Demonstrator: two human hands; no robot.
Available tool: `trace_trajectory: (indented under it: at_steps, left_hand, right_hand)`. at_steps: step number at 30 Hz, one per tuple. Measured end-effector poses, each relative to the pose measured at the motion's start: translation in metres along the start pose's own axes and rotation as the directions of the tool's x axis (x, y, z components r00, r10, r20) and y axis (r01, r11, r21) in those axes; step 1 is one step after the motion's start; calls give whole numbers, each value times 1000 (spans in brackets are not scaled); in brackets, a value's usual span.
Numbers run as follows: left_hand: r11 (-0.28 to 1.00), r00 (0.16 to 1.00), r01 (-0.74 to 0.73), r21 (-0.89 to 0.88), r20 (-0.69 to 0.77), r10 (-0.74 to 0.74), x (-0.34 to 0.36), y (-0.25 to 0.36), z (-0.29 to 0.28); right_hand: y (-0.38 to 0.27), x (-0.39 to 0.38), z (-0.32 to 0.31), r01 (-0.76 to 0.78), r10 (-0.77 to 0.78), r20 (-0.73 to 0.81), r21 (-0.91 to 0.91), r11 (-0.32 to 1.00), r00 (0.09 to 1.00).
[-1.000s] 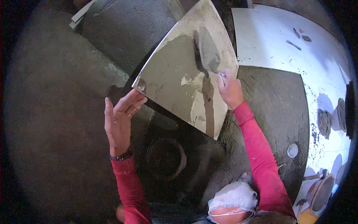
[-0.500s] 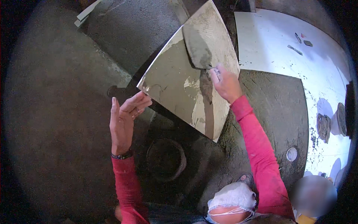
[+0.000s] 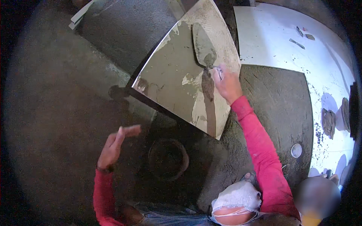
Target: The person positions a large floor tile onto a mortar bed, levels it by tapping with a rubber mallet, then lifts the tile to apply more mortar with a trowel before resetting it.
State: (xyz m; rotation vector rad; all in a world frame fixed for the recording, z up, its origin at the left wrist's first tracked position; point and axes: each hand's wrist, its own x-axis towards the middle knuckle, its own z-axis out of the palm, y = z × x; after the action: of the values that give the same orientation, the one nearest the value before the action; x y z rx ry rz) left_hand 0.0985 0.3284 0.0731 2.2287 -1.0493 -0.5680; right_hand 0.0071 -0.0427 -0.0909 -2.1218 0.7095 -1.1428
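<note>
A trowel (image 3: 203, 43) with a grey, smeared blade is gripped by its handle in my right hand (image 3: 228, 86). The blade lies over the far part of a large pale tile (image 3: 226, 41); whether it touches the surface, I cannot tell. Grey cement paste (image 3: 166, 73) coats much of the tile's left side, and a darker wet strip runs below the trowel toward the near corner. Apart from the tile, to its lower left, my left hand (image 3: 113, 147) holds nothing, its fingers stretched out and slightly blurred.
Laid white tiles (image 3: 264, 34) cover the floor at right, bearing small scraps (image 3: 297, 43) and crumbs. Rough grey screed (image 3: 275, 94) borders them, with a round white pipe opening (image 3: 296, 150) in it. Buckets (image 3: 342, 115) stand far right. My clothed knee (image 3: 235, 199) is at the bottom.
My left hand has left the tile's left corner and moved down and left. The trowel blade has turned slightly on the tile, with my right hand still on its handle.
</note>
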Motion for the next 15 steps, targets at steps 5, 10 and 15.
trace_trajectory:
  at_steps: [5,10,15]
  left_hand:
    - [969,969,246,8,9,-246,-54,-51,-11]
    - [901,887,428,77,156,-435,-74,-86,6]
    - [889,826,457,39,354,-439,-88,-154,8]
  right_hand:
    - [-18,-26,5,7,-7,4,-175,985,1000]
    - [-12,-50,0,-138,122,-81,-243,960,989]
    - [-66,-89,1,-82,72,-55,-195,977,996]
